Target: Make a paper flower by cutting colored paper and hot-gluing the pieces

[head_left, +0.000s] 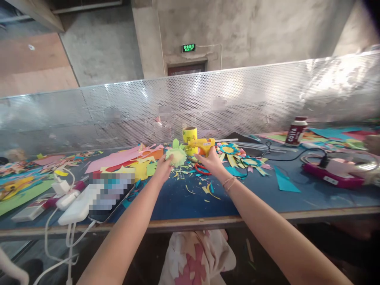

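"While I watch from my desk through the head camera, both hands sit near the middle of the frame. What do you make of the left hand (164, 169)?"

"I see its thumb and fingers pinched together on a pale green paper flower (178, 156), just left of the frame's centre. A leaf-like piece (176, 143) stands up at its top."

"And the right hand (213, 161)?"

"Curled round the handle of a yellow glue gun (204, 145), right of the flower. I read its nozzle as pointing left, close to the flower. I can't tell whether they touch."

"I have a yellow roll (190, 132) standing upright behind the gun, partly hidden by it."

"Yes, and right of the gun I find a multicoloured paper flower (228, 148) lying among strips. Small scraps litter the blue tabletop (184, 206) between the forearms."

"On my left side of the frame?"

"Pink paper (114, 159) lies left of the hands. Nearer the front edge I see a phone (112, 196), its screen blurred out, beside a white block (77, 204) with cables."

"Over on the right I get a blue paper triangle (285, 181), a purple power strip (332, 174) and a dark red bottle (296, 132) standing upright."

"Behind it all I see a perforated metal panel (252, 97)."
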The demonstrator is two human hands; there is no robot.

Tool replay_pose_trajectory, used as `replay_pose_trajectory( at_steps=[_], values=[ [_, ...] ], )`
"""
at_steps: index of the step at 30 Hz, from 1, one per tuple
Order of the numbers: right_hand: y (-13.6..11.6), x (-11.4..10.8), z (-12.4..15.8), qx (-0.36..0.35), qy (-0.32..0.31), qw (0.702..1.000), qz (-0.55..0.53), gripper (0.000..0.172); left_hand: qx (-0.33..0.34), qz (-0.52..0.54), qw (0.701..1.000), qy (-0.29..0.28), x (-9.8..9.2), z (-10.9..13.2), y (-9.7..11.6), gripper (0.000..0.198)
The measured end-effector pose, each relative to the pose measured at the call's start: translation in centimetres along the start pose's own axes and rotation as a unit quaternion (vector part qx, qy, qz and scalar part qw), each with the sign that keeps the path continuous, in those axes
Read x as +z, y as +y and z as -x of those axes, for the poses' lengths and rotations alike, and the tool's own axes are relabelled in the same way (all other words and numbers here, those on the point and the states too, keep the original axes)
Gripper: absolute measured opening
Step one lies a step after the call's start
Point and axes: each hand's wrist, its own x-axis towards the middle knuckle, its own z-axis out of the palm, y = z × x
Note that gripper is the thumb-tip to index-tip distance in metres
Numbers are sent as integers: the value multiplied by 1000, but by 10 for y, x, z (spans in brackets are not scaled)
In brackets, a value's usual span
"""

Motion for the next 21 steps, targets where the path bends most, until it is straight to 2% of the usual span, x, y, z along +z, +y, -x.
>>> replay_pose_trajectory(
  at_steps=[3, 9, 12, 16, 21],
  values=[
    [-4, -9, -1, 25, 34, 996, 82, 45, 1, 53, 998, -21, -2, 0, 3, 27],
    [1, -13, -4, -99, 87, 979, 154, 32, -12, 112, 990, -87, -8, 3, 7, 22],
    [7, -12, -4, -150, 113, 965, 183, 26, -11, 129, 986, -103, -9, 3, 6, 16],
    [10, -13, -4, -194, 117, 946, 233, 21, -14, 126, 984, -122, -10, 1, 5, 15],
    [7, -16, -3, -186, 102, 939, 270, 20, -17, 116, 986, -114, -7, 3, 8, 17]
  ],
)
